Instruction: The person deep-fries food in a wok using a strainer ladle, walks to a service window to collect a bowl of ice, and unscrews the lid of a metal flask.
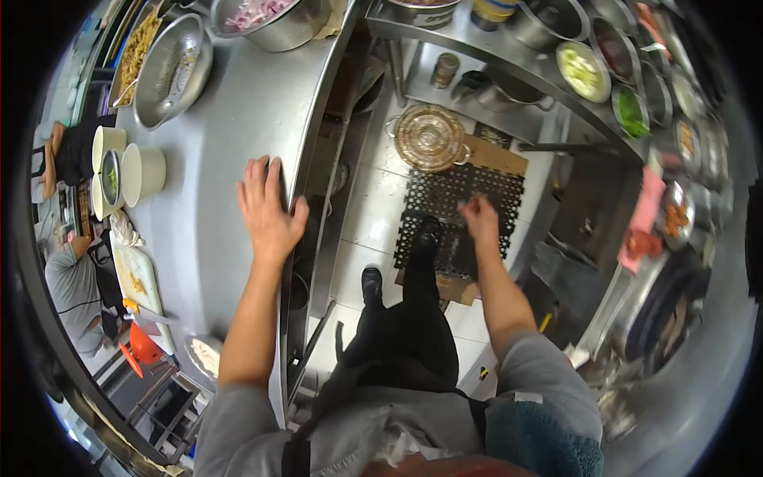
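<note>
My left hand [271, 209] lies with fingers spread on the edge of the steel counter [230, 103]. It holds nothing. To the right, my right hand [480, 220] hangs in the air above the black rubber mat [494, 187], its fingers curled in and nothing visible between them. A large lidded pot [429, 138] with side handles stands on the floor past the mat. Farther up the counter from my left hand are a steel bowl [191, 60] with some residue and a pot [290, 28] of sliced red onion.
White tubs [145, 175], a cutting board [131, 266] and a knife [151, 316] line the counter's left side. Bowls with chopped greens [632, 111] and pale pieces [580, 71] stand at right. Cardboard [497, 153] lies under the mat. Other people [71, 298] are at far left.
</note>
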A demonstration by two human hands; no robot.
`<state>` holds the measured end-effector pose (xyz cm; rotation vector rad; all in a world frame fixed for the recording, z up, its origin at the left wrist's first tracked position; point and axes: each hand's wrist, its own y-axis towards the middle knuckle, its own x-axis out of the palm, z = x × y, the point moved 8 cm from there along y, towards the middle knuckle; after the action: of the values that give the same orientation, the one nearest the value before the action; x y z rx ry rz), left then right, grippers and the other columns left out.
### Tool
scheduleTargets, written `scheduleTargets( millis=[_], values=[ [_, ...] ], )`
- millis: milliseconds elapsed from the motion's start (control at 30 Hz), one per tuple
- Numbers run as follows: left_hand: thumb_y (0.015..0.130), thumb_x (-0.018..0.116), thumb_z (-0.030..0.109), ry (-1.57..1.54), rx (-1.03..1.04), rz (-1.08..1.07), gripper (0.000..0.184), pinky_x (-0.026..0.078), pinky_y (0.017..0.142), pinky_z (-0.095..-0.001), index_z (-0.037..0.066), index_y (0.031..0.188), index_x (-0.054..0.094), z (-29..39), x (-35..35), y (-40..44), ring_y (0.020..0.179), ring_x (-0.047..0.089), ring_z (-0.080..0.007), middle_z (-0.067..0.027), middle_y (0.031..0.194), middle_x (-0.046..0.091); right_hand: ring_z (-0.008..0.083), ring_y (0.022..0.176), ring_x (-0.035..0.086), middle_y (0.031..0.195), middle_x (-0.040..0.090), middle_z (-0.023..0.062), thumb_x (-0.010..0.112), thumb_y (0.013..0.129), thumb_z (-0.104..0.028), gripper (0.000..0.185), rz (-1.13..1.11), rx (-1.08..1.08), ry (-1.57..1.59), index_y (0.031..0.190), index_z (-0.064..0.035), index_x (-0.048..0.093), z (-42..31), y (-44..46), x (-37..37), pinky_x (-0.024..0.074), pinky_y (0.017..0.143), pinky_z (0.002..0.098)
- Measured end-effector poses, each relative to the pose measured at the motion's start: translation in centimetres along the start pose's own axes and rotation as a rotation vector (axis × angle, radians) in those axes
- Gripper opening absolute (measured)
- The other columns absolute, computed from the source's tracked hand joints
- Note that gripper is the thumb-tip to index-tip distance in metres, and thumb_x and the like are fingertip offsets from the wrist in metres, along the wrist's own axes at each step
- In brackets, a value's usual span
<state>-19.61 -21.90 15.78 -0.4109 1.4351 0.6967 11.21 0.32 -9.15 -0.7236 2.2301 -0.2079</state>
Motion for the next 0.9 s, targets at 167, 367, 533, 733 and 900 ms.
scheduleTargets(
  millis=[167,367,533,733,900],
  values=[
    [0.062,0.065,0.015,-0.062,-0.035,-0.038,0.067,0.022,0.103,-0.0561,0.005,0.126,0.044,-0.7,0.8,1.0,0.126,0.034,-0.0415,-0.0200,0.131,0.041,0.0351,0.098,0.058,0.103,0.062,0.0206,0.066,0.075,-0.037,0.055,0.076,0.069,-0.098,0.115,-0.0014,0.055,-0.8,21.0,8.5,0.0439,0.085,0.0413],
    [0.059,0.066,0.014,-0.074,-0.082,-0.070,0.071,0.022,0.104,-0.0564,0.005,0.126,0.043,-1.6,1.6,1.2,0.126,0.034,-0.0437,-0.0242,0.132,0.039,0.0374,0.110,0.051,0.117,0.055,0.0238,0.069,0.070,-0.040,0.071,0.230,0.238,0.024,0.123,0.0024,0.048,-1.5,29.2,9.9,0.0397,0.093,0.0394],
    [0.059,0.066,0.013,-0.092,-0.070,-0.070,0.074,0.022,0.104,-0.0573,0.005,0.128,0.041,-1.9,1.9,0.7,0.125,0.033,-0.0454,-0.0244,0.133,0.037,0.0370,0.105,0.055,0.114,0.057,0.0228,0.081,0.058,-0.040,0.082,0.496,0.248,-0.140,0.119,0.0034,0.050,2.8,35.6,8.6,0.0421,0.090,0.0393],
    [0.070,0.065,0.022,-0.074,-0.069,-0.148,0.075,0.016,0.108,-0.0501,0.004,0.134,0.031,-2.2,2.6,0.0,0.133,0.021,-0.0424,-0.0273,0.141,0.022,0.0325,0.098,0.059,0.104,0.064,0.0163,0.083,0.056,-0.037,0.062,0.504,0.003,-0.141,0.104,-0.0030,0.063,7.6,41.6,11.6,0.0452,0.085,0.0394],
    [0.069,0.064,0.026,0.024,-0.079,-0.127,0.074,0.019,0.106,-0.0540,0.004,0.133,0.034,-2.1,2.5,0.0,0.129,0.026,-0.0451,-0.0292,0.137,0.027,0.0224,0.091,0.062,0.102,0.064,0.0159,0.080,0.064,-0.018,0.054,0.467,-0.161,0.079,0.110,0.0003,0.057,7.7,42.4,12.7,0.0477,0.080,0.0327]
  ],
)
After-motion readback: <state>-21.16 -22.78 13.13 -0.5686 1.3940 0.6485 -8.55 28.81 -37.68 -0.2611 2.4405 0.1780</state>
